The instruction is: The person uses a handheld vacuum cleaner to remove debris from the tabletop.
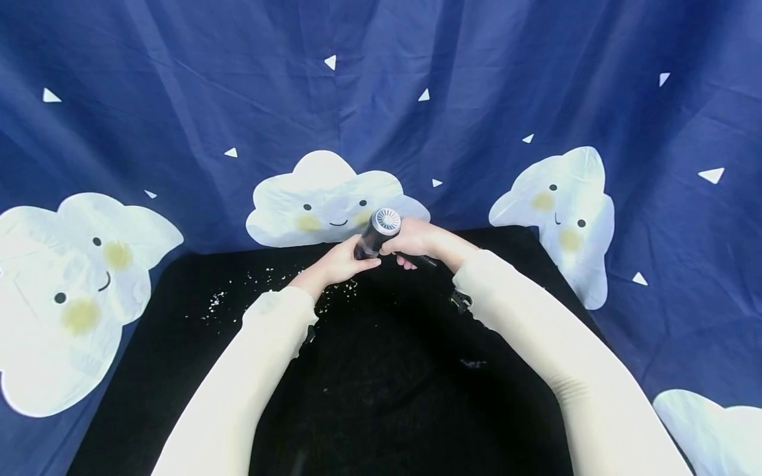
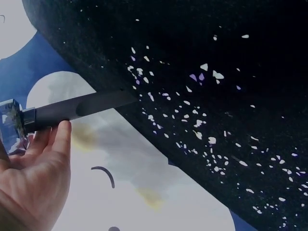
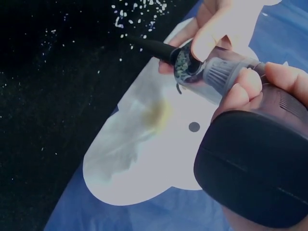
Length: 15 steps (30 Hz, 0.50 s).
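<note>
At the centre of the head view, over the far edge of the black-covered counter (image 1: 387, 396), the handheld vacuum (image 1: 374, 239) is gripped by both hands, the right grip (image 1: 415, 237) curled round its dark body and the left grip (image 1: 344, 262) pinching the clear cup (image 3: 197, 87) near the nozzle (image 2: 82, 108). It looks light and stiff, its smooth plastic probably a little slippery and the cup the part likeliest to crack, so the body seems the surest hold, with only gentle support at the cup. No brand, label or writing can be read on it.
</note>
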{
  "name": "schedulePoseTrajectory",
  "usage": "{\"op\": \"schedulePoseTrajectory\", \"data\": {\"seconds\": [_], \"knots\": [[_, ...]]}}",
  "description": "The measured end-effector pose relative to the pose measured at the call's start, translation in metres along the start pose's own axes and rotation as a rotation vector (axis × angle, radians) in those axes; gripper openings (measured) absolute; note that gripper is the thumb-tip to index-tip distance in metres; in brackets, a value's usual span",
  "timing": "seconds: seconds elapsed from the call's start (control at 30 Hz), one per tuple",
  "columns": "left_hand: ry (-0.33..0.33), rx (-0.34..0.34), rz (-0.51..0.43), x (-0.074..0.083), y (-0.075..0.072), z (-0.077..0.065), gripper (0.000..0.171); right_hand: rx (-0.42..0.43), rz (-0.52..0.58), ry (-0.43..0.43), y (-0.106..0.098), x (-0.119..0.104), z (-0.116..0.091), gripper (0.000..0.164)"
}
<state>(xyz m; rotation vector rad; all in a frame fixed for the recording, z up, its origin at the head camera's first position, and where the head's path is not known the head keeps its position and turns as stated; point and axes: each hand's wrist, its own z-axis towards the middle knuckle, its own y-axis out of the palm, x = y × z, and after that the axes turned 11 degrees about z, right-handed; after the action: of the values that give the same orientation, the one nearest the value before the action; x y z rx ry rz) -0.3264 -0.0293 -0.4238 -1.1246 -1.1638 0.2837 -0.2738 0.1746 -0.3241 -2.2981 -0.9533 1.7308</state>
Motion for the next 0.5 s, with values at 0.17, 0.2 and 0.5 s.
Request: {"op": "schedulePoseTrajectory", "data": {"seconds": [0.17,0.2,0.5], "knots": [[0.007,-0.017,-0.004,-0.0025,0.0003,0.0011,0.066,-0.007,-0.008,0.001,0.0001,-0.0004,0.0018,0.022],[0.01,-0.021,-0.008,-0.0026,0.0004,0.0012,0.066,-0.008,-0.007,0.005,0.0,-0.0007,0.0018,0.022],[-0.005,-0.014,-0.003,-0.0045,-0.0035,0.002,0.062,-0.018,-0.02,-0.005,0.0013,-0.0038,0.0039,0.022]]}}
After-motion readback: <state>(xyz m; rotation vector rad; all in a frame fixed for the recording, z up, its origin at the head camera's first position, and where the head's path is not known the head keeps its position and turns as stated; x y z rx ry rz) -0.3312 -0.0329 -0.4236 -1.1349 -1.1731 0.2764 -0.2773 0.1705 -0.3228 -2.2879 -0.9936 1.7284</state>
